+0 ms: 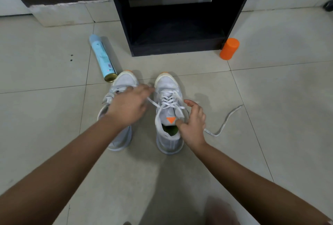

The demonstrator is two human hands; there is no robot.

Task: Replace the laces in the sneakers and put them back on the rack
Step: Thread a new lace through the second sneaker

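Observation:
Two white-grey sneakers with orange toe tips stand side by side on the tiled floor, toes pointing toward the black rack. My left hand hovers over the left sneaker, hiding its middle, and its fingers hold one end of the white lace that runs to the right sneaker. That shoe is laced in crosses over its tongue. My right hand grips the right sneaker at its collar, thumb on the tongue beside an orange triangle. The lace's other end trails loose on the floor to the right.
A light-blue spray can lies on the floor left of the rack, its base touching the left sneaker's toe. An orange cylindrical container stands at the rack's right front corner. The rack's lower shelf is dark, with nothing visible in it. Tiled floor surrounds the shoes.

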